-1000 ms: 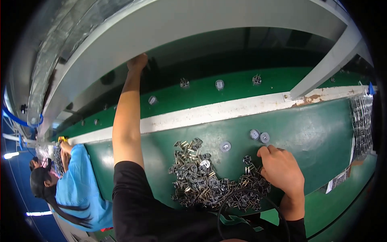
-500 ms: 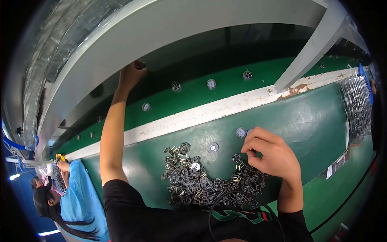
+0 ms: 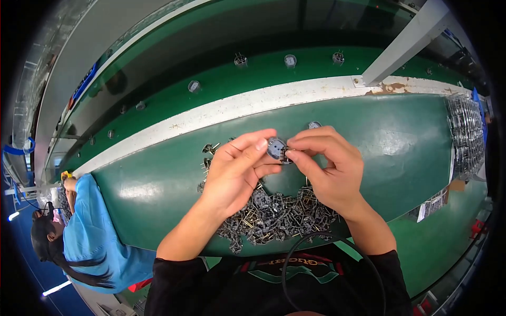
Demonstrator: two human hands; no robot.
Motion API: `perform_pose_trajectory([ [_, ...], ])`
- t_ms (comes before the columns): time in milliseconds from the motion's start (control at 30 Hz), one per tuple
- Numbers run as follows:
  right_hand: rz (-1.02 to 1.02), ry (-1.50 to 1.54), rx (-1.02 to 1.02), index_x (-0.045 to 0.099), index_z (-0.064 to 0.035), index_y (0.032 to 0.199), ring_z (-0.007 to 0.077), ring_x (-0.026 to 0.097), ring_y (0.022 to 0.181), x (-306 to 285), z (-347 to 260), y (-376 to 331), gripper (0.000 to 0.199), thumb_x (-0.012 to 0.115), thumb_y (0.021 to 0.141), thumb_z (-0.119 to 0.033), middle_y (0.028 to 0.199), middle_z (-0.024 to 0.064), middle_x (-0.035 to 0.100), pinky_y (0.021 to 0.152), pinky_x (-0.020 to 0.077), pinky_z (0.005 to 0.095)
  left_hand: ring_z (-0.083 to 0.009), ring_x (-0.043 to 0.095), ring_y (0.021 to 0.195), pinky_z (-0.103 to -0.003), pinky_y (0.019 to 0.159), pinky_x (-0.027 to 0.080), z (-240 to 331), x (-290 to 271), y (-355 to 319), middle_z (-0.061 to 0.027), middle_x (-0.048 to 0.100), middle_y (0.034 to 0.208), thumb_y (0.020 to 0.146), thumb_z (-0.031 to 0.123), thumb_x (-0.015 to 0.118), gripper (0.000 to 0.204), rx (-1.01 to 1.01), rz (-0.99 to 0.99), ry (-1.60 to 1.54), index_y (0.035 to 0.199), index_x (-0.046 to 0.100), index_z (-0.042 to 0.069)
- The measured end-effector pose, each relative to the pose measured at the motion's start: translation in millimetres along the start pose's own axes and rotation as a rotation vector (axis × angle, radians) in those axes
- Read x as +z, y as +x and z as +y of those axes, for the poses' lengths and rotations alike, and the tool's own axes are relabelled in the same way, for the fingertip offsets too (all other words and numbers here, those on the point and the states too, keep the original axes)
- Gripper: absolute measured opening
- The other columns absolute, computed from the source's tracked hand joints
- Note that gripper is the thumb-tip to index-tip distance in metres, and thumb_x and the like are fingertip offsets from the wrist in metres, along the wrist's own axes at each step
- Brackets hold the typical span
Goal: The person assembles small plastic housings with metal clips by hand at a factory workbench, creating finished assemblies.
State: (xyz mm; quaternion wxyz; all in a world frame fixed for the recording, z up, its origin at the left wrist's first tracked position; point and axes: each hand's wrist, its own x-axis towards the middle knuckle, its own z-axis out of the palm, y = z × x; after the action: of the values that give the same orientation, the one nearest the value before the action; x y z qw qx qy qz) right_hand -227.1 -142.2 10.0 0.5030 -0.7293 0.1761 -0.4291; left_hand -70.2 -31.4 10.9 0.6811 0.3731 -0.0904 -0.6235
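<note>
Above the near edge of the green worktable, my left hand holds a round grey socket piece between thumb and fingers, its face with small holes turned up. From the other side, my right hand pinches at the piece's right edge with thumb and index finger. Something small and dark shows at those fingertips; whether it is a separate part I cannot tell. Below both hands lies a heap of small dark parts with metal pins. Another round grey piece lies on the table, just beyond my right fingers.
Past a white rail runs a green strip carrying spaced-out round pieces. A grey post rises from the rail. Clear trays are stacked at the right. A co-worker in blue sits at the left.
My left hand has come back from the green strip to the middle of the table. My right hand has moved left to meet it, and a round grey socket piece is now between them.
</note>
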Motion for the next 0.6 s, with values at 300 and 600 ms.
perform_pose_trajectory([
  [300,0.042,-0.199,-0.185,0.07,0.0004,0.091,0.0186,0.064,0.072,4,-2,-6,0.019,0.076,0.075,0.009,0.09,0.0097,0.066,0.056,0.0515,0.0261,-0.0204,0.067,0.107,-0.037,0.097,0.057,-18,4,-9,-0.0154,0.069,0.112,0.097,0.003,0.06,0.024,0.072,-0.035,0.013,0.121,0.059,-0.003],
  [600,-0.103,-0.286,-0.174,0.07,-0.0026,0.11,0.0183,0.064,0.072,-14,5,4,0.031,0.071,0.081,0.004,0.092,0.0084,0.064,0.059,0.05,0.028,-0.0215,0.072,0.091,-0.033,0.085,0.061,-14,-4,21,-0.0158,0.072,0.102,0.091,-0.006,0.063,0.026,0.123,-0.038,0.213,0.117,0.062,-0.006],
])
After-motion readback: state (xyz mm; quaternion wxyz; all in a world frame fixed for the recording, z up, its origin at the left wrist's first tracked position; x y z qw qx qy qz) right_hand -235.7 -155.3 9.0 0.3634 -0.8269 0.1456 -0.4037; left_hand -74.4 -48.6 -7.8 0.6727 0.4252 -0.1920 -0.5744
